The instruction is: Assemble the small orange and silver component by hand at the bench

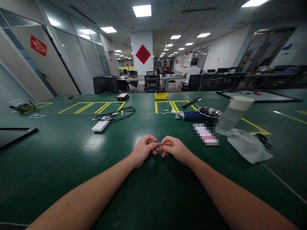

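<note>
Both my forearms reach out over a dark green table (72,150). My left hand (143,149) and my right hand (174,149) meet at the middle of the table, fingers curled in a pinch. Between the fingertips sits a tiny part (159,144) with red and metallic bits, too small to name. Each hand pinches one end of it. Both hands hover just above or rest on the table top.
A white power strip (101,124) with a black cable (120,113) lies ahead left. A metal bowl (210,113), a clear jar (233,112), a grey cloth (247,145) and a dark blue roll (192,115) lie ahead right. A yellow box (160,95) stands further back. A person sits at a far desk.
</note>
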Tool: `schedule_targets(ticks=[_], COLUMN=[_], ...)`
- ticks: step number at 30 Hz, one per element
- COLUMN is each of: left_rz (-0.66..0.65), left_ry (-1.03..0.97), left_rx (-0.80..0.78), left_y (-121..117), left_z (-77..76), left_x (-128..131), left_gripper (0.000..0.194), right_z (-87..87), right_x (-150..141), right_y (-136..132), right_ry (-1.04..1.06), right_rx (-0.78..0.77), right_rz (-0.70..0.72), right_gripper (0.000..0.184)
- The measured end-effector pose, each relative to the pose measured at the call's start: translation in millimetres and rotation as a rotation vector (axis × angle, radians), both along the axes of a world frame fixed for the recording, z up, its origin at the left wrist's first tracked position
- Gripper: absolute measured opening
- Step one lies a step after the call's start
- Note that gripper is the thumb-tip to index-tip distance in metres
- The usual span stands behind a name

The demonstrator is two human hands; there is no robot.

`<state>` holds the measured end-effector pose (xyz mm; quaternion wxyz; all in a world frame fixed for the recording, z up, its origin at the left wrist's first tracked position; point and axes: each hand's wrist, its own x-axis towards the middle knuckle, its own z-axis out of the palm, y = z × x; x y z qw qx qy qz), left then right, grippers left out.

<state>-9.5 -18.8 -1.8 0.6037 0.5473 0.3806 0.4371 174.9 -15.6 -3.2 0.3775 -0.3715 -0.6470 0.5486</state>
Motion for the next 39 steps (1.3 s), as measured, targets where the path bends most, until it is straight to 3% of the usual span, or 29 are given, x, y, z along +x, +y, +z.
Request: schedule_targets(ticks=[13, 21, 28, 39], left_rz=[-0.021, -0.032, -0.013, 0.004], left_ry=[0.117, 0.003, -0.021, 0.051], left_rx=[-0.002, -0.043, -0.061, -0.009], left_y=[0.8, 1.3, 2.1, 1.5], left_z=[-1.9, -0.3, -0.8, -0.7], left_x=[0.4, 1.3, 2.2, 2.8], left_gripper=[0.019, 0.022, 0.022, 0.026], right_z=[-2.5, -2.2, -3.8, -4.4], right_x=[-1.1, 0.0, 0.8, 2.6], right_y=[3.0, 5.7, 6.6, 5.8], right_ry=[0.01, 0.081, 0.124, 0.102], right_rx=[-0.06, -0.096, -0.206, -0.141], right_rz=[-0.02, -0.119, -0.109, -0.09], right_gripper=[0.017, 0.02, 0.023, 0.022])
